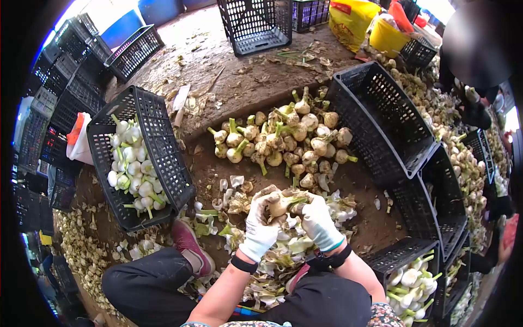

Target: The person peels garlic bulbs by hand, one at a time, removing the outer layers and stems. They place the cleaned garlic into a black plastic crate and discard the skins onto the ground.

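Observation:
Both my hands wear white gloves and meet in front of me over a dirty garlic bulb (283, 204) with a short green stem. My left hand (260, 223) wraps the bulb from the left; my right hand (318, 220) grips it from the right, fingers on its skin. Below them lies a heap of peeled skins and stem scraps (272, 261). Beyond my hands a pile of unpeeled, soil-covered garlic (283, 141) rests on the dirt floor. A black crate (163, 141) at left holds clean white bulbs (131, 169).
Black crates (381, 120) stand open at right, one at lower right (403, 256) holding cleaned bulbs. More crates are stacked at far left (65, 71). Another person (474, 60) sits at upper right beside long rows of garlic. My pink shoe (190, 245) rests on the floor.

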